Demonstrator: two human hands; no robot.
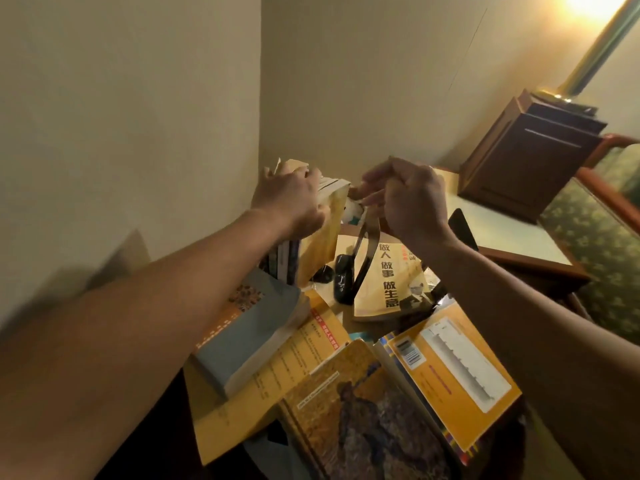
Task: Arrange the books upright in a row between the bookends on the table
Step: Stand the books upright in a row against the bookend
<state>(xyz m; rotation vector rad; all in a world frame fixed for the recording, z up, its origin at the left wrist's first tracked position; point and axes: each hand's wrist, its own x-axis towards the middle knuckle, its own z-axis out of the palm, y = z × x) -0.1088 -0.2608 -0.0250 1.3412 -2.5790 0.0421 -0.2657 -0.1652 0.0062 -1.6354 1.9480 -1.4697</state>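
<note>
Row of upright paperback books (289, 259): stands directly below the left grip (287, 199), which clamps the top of the outermost yellow paperback (322, 244). The right grip (412, 202) appears to pinch the thin grey metal bookend (366, 249) beside it. Several flat-lying books (249, 341) nearer than both grips remain unplaced, so most of the task is judged outstanding.

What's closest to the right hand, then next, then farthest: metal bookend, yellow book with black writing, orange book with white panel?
1. metal bookend, pinched in the right hand.
2. yellow book with black writing, just below.
3. orange book with white panel, bottom right.
</note>
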